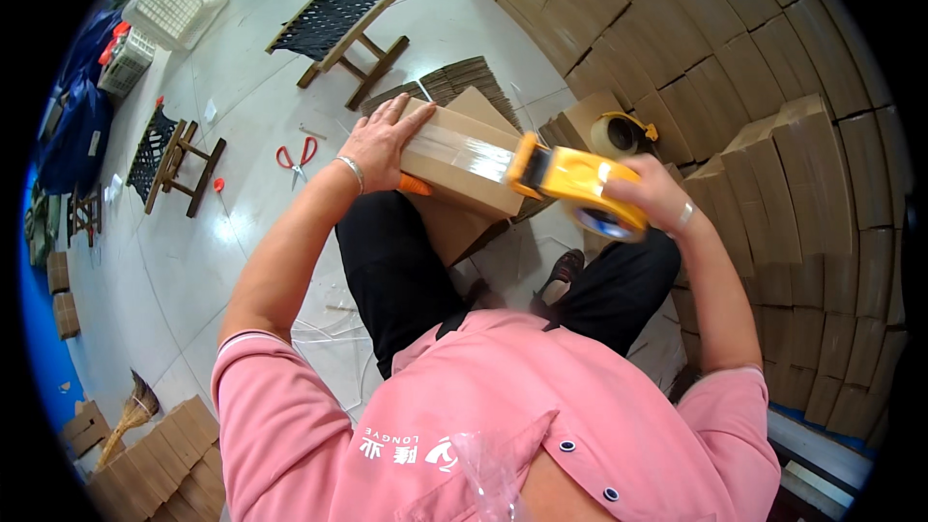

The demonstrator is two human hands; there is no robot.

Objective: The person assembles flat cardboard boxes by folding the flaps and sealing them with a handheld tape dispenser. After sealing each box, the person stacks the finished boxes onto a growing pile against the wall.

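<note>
We see a brown cardboard box [462, 159] in front of a person in a pink shirt [309, 430], just beyond the left knee [382, 224] and above more cardboard [449, 227]; the left grip [374, 147] lies across its left end, fingers [418, 120] fanned over the top, though with the thumb unclear we cannot tell whether it pinches or only presses; the right grip [650, 193] is wrapped around a yellow tape dispenser [577, 174], blurred at the box's right end, and whether the two touch we cannot be sure.

We judge the box light for its bulk, its contents being hidden from us, and stiff along its edges but ready to dent at mid-panel; the clear tape [480, 156] on its top looks slick, so we would take hold of bare cardboard on opposite sides, near the corners; the dispenser looks hard and sturdy, best held at its rear.

The box's long axis slants from far left to near right; the clear tape runs roughly along that line; the dispenser lies nearly crosswise to the person, its black-and-yellow head [527, 170] pointing left.
</note>
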